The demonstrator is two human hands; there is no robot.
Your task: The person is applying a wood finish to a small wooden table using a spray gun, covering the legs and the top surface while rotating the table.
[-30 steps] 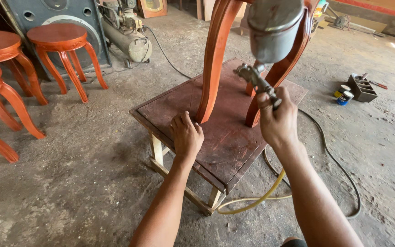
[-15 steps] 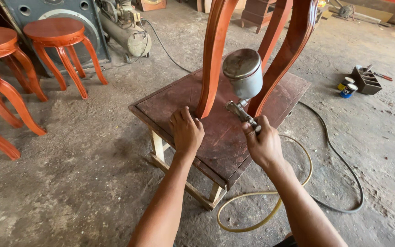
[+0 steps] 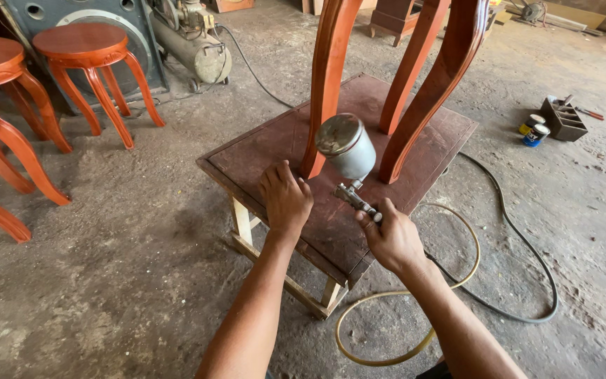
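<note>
Three curved orange-brown legs of an upturned piece rise from the low dark work table, and the spray gun has dropped a good deal against a second ago: then its metal cup was up near the top of the legs, now it hangs low, just above the table's near edge, beside the foot of the nearest leg. I'd judge the spraying has moved down to the legs' lower ends. The right hand is clenched round the gun's handle. The left hand lies flat on the tabletop, holding nothing, touching the foot of that near leg as before.

Counting: one gun, one yellowish hose, one black hose, one compressor tank, two small tins by one dark tray. Stools at the left number four, I think; the frame edge crops them.
</note>
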